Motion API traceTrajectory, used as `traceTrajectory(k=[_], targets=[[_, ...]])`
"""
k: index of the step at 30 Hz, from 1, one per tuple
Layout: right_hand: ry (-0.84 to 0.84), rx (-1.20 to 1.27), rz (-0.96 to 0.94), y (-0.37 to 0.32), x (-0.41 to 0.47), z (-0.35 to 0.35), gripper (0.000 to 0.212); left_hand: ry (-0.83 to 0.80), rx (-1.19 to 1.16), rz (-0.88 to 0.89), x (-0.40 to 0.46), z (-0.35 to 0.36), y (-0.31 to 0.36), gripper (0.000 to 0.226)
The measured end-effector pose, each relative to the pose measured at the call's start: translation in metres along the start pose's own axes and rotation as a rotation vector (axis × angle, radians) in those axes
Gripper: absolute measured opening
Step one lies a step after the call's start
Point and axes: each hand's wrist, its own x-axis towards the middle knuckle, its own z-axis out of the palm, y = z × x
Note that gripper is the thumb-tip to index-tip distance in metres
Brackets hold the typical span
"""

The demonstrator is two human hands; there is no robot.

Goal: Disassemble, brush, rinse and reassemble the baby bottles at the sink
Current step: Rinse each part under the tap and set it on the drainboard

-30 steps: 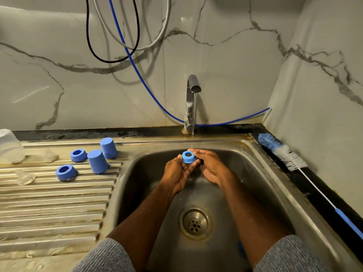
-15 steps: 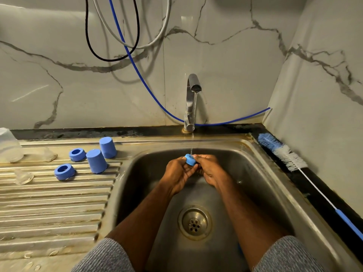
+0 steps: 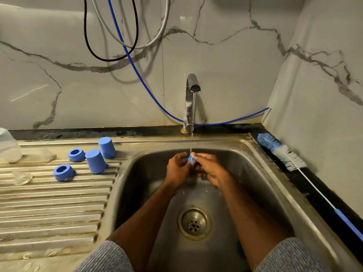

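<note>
On the draining surface (image 3: 59,203) at left, two rings (image 3: 63,172) and two caps (image 3: 95,161) stood untouched. Over the sink (image 3: 261,173), the left hand (image 3: 177,166) and right hand (image 3: 211,169) both pinched a third ring (image 3: 191,160) under the tap (image 3: 191,91). It had turned from face-up to edge-on (rinsing all round, evidently). The brush (image 3: 282,154) lay at right.

I see blue bottle caps (image 3: 95,161), blue collar rings (image 3: 63,172), a blue-and-white bottle brush (image 3: 280,152), white grey-veined marble wall (image 3: 225,61), and grey ribbed sleeves (image 3: 110,258).
</note>
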Motion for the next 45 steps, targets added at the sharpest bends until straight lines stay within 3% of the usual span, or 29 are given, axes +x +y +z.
traceTrajectory(k=[8,17,31,45], targets=[[-0.006,0.069,-0.055,0.000,0.004,0.004,0.018,0.042,-0.045,-0.019,0.001,-0.003,-0.002,0.066],[-0.002,0.167,-0.107,-0.006,0.005,0.005,0.026,0.039,0.014,0.038,0.001,-0.008,-0.003,0.045],[-0.103,0.172,0.017,-0.001,0.001,0.015,0.029,0.132,0.126,0.093,-0.002,-0.028,-0.003,0.030],[-0.127,0.111,0.154,-0.004,-0.014,0.005,0.025,0.015,0.185,0.025,-0.008,-0.040,-0.005,0.025]])
